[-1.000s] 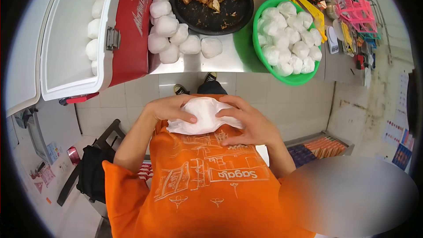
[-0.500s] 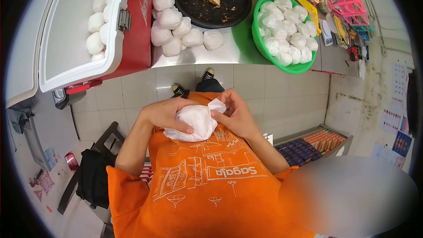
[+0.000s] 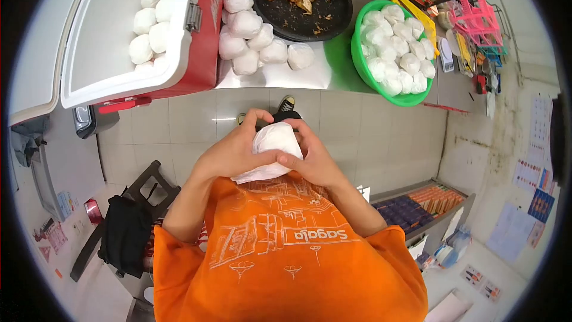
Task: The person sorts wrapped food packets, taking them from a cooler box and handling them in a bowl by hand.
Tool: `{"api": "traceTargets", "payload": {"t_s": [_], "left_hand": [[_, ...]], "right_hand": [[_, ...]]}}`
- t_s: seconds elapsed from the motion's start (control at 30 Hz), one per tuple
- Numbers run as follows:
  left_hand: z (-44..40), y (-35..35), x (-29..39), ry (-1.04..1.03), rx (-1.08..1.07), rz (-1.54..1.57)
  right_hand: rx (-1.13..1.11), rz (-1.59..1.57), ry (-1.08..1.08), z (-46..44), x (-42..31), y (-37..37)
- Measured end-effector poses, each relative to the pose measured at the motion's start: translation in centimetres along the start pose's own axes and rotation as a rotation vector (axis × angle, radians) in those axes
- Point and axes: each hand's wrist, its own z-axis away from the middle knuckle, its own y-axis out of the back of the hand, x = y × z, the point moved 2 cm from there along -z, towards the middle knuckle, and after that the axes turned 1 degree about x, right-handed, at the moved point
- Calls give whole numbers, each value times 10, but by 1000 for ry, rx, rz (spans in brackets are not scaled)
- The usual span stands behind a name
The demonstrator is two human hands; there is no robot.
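A white paper-wrapped bundle (image 3: 277, 142) is held between my two hands in front of the orange shirt. My left hand (image 3: 238, 148) grips it from the left side, thumb across the front. On its right side my right hand (image 3: 313, 156) has its fingers wrapped round it, with the thumb near the other thumb. A loose flap of paper hangs at the lower left of the bundle. What is inside the paper is hidden.
Several white bundles (image 3: 245, 25) lie on the metal counter (image 3: 333, 71) beside a black pan (image 3: 292, 18) with meat scraps. A green basin (image 3: 363, 68) and an open red-and-white cooler (image 3: 83, 77) hold more. Below right is a box drawer (image 3: 468, 203).
The paper's right end, pinched and twisted half a second ago, is now folded against the bundle. Both hands have come closer together round it, and the view has shifted slightly.
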Motion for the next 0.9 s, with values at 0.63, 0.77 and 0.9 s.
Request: {"api": "traceTargets", "payload": {"t_s": [0.63, 0.77, 0.9], "left_hand": [[52, 23, 2, -261, 463, 120], [27, 5, -22, -292, 264, 1028], [8, -8, -13, -230, 128, 1452]], "right_hand": [[-54, -323, 45, -33, -17, -8], [-85, -363, 134, -37, -24, -9], [-97, -382, 218, -44, -18, -2]]}}
